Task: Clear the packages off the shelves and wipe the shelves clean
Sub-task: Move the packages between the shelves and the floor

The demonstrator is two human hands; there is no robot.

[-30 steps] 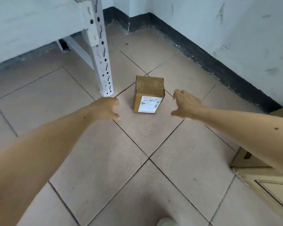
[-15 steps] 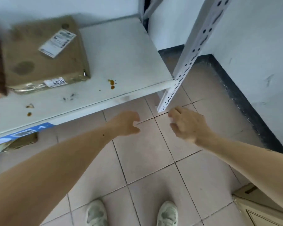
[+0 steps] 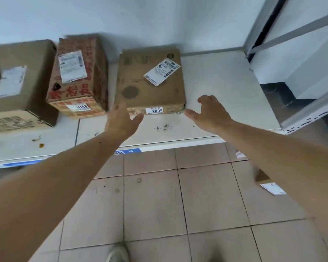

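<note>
Broadly, a white shelf (image 3: 216, 87) runs across the view, its front edge toward the person, with dirt specks and a brown stain along that edge. Three boxes stand on it against the back edge. At the left end sits a big plain box (image 3: 21, 82), blurred. Next comes a red-printed box (image 3: 78, 76), taller, with a label on top. Nearest the right end lies a flat box (image 3: 150, 87), low and wide, with a tilted shipping label on top and a "6035" tag on its front face; bare shelf stretches from it to the right corner.

Both hands reach for the flat box, fingers spread and holding nothing. The left hand (image 3: 121, 120) is at the box's front left corner, the right hand (image 3: 210, 112) just beside its front right corner; whether either touches the cardboard yet, I cannot tell.

The flat box looks like stiff corrugated cardboard, probably light for its footprint, though its contents are unknown. Taped front edges may be slick, so the sides near the front corners, one hand each, with fingers slipped under the base, seem the surest hold.
</note>
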